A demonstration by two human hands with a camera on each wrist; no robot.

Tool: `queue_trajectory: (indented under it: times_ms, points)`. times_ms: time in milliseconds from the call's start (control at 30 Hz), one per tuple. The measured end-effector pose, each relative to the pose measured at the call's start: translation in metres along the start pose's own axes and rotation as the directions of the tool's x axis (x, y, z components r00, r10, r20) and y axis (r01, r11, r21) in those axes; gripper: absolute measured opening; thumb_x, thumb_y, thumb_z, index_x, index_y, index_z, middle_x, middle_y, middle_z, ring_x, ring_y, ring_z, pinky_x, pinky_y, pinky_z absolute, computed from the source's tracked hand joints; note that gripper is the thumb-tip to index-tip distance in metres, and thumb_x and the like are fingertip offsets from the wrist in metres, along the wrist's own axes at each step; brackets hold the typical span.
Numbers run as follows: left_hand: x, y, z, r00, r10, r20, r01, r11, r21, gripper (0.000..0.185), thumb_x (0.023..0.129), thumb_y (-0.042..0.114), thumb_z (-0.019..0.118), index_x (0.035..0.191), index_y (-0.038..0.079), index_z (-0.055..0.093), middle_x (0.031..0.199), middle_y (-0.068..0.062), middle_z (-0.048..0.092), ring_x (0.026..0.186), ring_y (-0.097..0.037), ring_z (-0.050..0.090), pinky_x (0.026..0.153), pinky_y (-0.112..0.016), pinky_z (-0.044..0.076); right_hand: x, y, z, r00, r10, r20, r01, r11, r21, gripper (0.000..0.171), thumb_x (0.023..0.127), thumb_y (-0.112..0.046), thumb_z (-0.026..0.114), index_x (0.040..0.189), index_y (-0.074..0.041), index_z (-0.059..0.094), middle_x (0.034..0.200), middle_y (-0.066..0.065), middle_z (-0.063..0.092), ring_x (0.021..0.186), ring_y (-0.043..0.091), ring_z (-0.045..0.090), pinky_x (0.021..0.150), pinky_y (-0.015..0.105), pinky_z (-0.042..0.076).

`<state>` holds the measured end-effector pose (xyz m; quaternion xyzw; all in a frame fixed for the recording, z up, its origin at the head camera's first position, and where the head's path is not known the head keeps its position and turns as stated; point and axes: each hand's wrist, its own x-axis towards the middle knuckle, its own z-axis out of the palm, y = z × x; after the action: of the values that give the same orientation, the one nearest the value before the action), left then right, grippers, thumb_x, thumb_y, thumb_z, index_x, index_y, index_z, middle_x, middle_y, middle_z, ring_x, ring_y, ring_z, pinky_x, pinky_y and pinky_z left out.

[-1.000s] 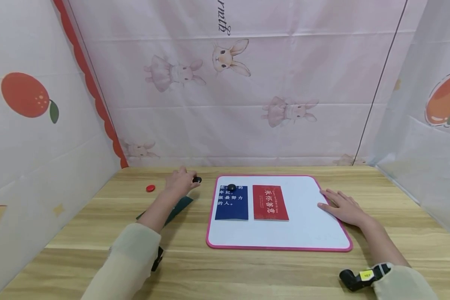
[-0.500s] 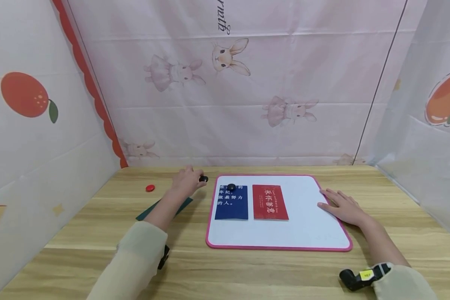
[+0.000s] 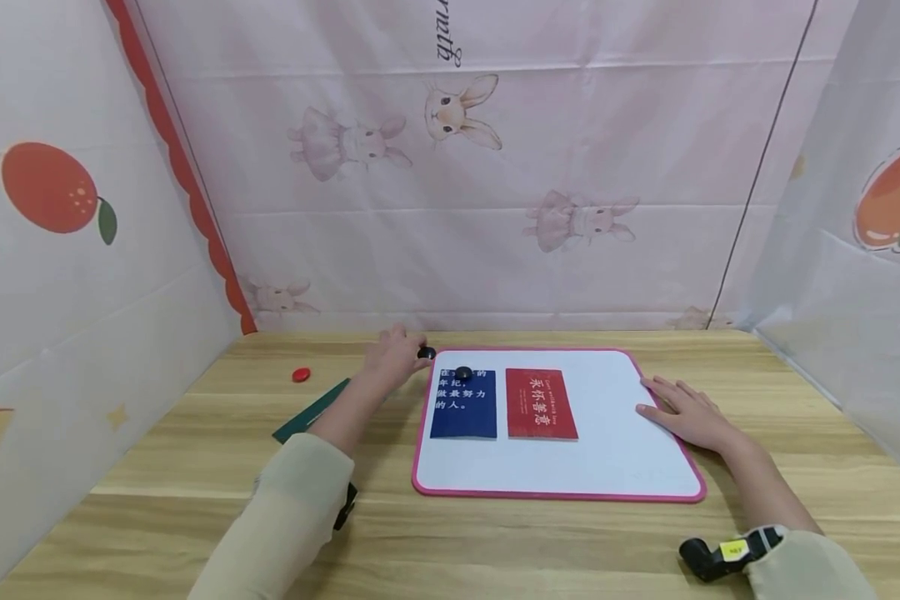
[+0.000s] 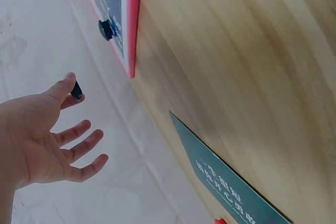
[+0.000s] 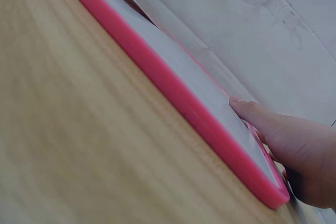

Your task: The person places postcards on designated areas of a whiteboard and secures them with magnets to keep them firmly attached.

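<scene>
Black button magnet (image 3: 427,353), pinched by the left hand (image 3: 393,358), comes within reach of the whiteboard (image 3: 536,468), where the right hand (image 3: 688,418) rests unclenched.

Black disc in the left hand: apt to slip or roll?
Possibly slippery: the black disc looks smooth and the left hand pinches it by thumb and fingertip. Might roll if dropped on edge, given its round outline. Probably stable laid flat, as a similar disc sits low on the blue card.

My right hand (image 5: 307,156) rests on the pink-rimmed whiteboard (image 5: 181,69); wood-grain tabletop (image 5: 79,129) lies beneath; behind, a faint rabbit print (image 5: 286,17).
</scene>
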<state>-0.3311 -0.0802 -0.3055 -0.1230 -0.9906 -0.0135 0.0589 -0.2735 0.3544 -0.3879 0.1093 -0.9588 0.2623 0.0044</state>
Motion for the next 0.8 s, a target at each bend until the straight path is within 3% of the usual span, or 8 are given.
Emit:
queue_trajectory:
  times_ms: [600, 800]
  points:
    - [0.005, 0.021, 0.000, 0.999, 0.034, -0.007, -0.034, 0.999, -0.002, 0.033, 0.089, 0.038, 0.058, 0.114, 0.016, 0.059, 0.100, -0.010, 0.048, 0.096, -0.026, 0.046, 0.078, -0.047, 0.044, 0.000, 0.000, 0.001, 1.000, -0.003, -0.001, 0.003, 1.000, 0.004, 0.074, 0.089, -0.049, 0.050, 0.140, 0.001, 0.031, 0.140, 0.033, 0.020, 0.125, 0.055, 0.005, 0.096, 0.067, -0.001]
    - [0.011, 0.028, 0.002, 0.999, 0.032, 0.004, -0.032, 0.999, 0.037, 0.036, 0.089, 0.041, 0.057, 0.117, 0.017, 0.057, 0.107, -0.012, 0.051, 0.100, -0.028, 0.047, 0.080, -0.048, 0.044, 0.000, 0.000, 0.001, 1.000, -0.008, -0.003, 0.008, 1.000, 0.005, 0.073, 0.089, -0.049, 0.050, 0.140, 0.001, 0.031, 0.140, 0.034, 0.020, 0.125, 0.056, 0.005, 0.095, 0.067, -0.001]
